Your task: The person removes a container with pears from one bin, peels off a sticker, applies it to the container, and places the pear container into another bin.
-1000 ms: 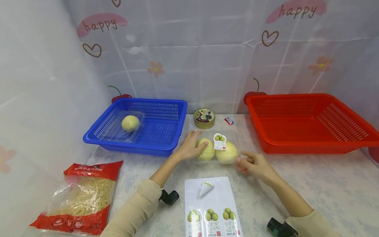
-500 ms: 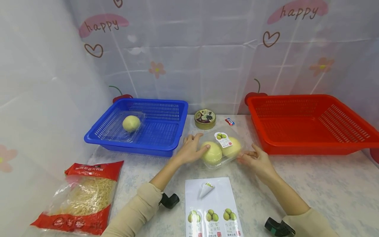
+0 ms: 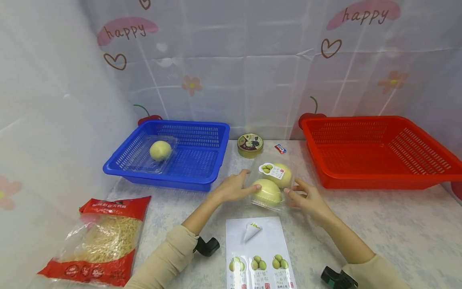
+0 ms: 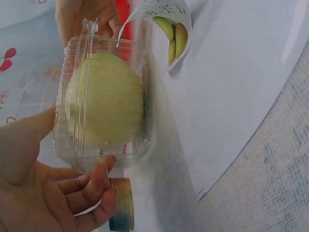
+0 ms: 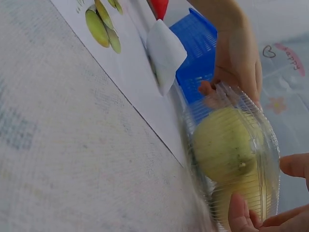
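A clear plastic clamshell box holds two round pale-yellow fruits, and a pear-picture label lies crosswise on its lid. My left hand grips the left side, thumb over the lid; in the left wrist view its fingers curl at the box's end. On the other side my right hand holds the lower right edge between thumb and fingers, also seen in the right wrist view with the thumb at the lid. Below the box lies a white label sheet with one curled-up piece.
A blue basket at back left contains another clear box with one pale fruit. The red basket stands back right. A round tin and a small candy packet lie behind the box; a pasta bag lies front left.
Both hands have turned the clamshell box counterclockwise, so its label now points left and one fruit sits nearer. My right hand has shifted slightly left along the edge.
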A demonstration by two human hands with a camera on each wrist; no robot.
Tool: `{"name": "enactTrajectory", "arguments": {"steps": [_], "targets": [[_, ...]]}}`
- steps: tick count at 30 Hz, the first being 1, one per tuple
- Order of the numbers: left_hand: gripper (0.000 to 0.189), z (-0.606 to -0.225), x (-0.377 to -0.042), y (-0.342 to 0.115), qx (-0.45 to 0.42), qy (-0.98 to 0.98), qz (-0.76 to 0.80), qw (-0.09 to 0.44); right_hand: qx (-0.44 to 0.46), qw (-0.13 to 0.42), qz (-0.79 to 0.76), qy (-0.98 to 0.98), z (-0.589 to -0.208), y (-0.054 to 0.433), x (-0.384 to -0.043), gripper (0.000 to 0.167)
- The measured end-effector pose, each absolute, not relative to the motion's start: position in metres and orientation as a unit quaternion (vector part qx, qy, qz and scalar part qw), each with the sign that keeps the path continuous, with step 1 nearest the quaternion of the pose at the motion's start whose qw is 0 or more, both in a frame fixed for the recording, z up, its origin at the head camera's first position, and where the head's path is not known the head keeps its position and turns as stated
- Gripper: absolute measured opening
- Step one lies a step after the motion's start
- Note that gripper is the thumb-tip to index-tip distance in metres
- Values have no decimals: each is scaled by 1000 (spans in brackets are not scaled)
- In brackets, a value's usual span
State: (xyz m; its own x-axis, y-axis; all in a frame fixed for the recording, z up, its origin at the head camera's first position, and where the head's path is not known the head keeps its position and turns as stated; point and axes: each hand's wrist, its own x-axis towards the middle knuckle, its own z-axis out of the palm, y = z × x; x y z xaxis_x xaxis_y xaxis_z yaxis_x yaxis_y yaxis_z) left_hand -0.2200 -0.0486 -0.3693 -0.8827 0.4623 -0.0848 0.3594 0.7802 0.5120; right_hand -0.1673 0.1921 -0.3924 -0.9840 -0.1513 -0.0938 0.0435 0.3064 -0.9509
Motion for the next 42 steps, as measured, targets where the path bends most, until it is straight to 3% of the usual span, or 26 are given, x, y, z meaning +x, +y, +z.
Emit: {"name": "enactTrajectory", "arguments": {"steps": [8, 18, 28, 42], "targets": [[69, -369, -216, -53, 235, 917, 302, 112, -40, 69, -592, 802, -391, 195, -168, 72], [65, -363, -204, -57, 257, 900, 343, 78, -96, 38, -578, 809, -384, 200, -163, 66], [56, -343, -190, -54, 263, 857, 443, 18, -148, 2, -556, 818, -359, 208, -162, 64], [53, -326, -184, -23, 289, 780, 551, -66, -136, -63, -545, 825, -325, 232, -159, 61]]}}
